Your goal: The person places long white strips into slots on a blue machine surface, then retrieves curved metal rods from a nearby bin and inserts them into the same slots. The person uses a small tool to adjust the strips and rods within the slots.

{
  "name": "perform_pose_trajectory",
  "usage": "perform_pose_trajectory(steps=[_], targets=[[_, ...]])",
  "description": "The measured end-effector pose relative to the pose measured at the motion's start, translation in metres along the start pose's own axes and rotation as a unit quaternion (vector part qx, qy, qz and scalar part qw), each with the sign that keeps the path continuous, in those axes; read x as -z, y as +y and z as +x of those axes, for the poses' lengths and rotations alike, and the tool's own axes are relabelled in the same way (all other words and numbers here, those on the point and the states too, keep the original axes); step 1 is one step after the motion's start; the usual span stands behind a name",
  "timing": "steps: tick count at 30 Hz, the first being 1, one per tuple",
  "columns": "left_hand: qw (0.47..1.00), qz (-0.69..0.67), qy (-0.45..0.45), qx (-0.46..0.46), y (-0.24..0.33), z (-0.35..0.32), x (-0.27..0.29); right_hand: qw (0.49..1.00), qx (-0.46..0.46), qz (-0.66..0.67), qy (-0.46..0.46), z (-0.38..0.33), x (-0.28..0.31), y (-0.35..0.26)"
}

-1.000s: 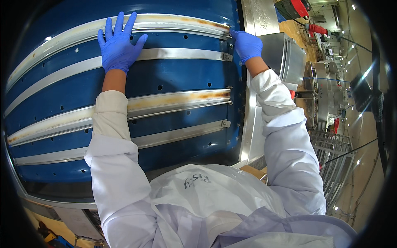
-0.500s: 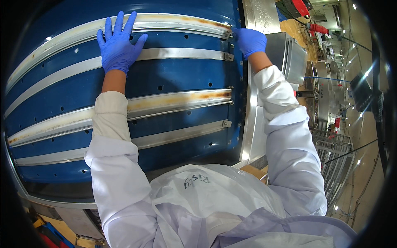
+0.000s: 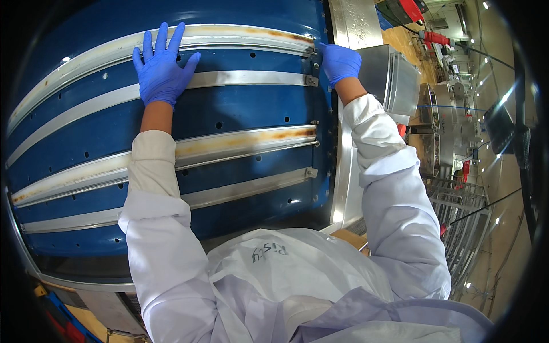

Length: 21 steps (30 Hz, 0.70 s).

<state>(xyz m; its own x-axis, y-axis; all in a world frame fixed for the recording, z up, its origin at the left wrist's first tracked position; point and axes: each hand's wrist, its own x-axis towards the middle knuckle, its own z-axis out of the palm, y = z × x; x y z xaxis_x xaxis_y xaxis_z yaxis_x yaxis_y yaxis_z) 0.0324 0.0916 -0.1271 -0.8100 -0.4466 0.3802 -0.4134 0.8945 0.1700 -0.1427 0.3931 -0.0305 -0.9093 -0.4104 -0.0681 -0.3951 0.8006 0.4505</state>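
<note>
My left hand (image 3: 163, 71), in a blue glove, lies flat with fingers spread over the far side of a large curved blue panel (image 3: 246, 103). Its fingertips reach across the farthest metal rail (image 3: 251, 36), which has brown stains, and its wrist end is by a plain metal strip (image 3: 251, 78). At the right end of that rail is my gloved right hand (image 3: 341, 64), its fingers curled in and its tip against the panel's edge near small bolts. What those fingers pinch, if anything, is hidden. A second stained rail (image 3: 251, 136) and another strip (image 3: 251, 184) cross the panel closer to me.
A steel frame edge (image 3: 343, 154) borders the panel on the right, with a grey metal box (image 3: 389, 80) beside it. Farther right are a red cable connector (image 3: 434, 38), wire racks (image 3: 457, 211) and hanging cables. Small holes dot the blue panel.
The right hand sits slightly lower and farther left in the picture, still at the rail's end. The panel and rails have shifted a little the same way; the left hand stays spread.
</note>
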Motion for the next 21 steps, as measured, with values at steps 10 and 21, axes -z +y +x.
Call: perform_pose_trajectory(steps=[10,21], targets=[[1.0,-0.001,-0.009,0.0,0.001,0.0,0.001,0.996,-0.02,0.089,-0.005,-0.008,-0.013,0.036],[1.0,-0.006,0.004,0.0,0.0,-0.001,-0.003,0.997,0.006,0.058,-0.043,-0.004,0.002,0.026]])
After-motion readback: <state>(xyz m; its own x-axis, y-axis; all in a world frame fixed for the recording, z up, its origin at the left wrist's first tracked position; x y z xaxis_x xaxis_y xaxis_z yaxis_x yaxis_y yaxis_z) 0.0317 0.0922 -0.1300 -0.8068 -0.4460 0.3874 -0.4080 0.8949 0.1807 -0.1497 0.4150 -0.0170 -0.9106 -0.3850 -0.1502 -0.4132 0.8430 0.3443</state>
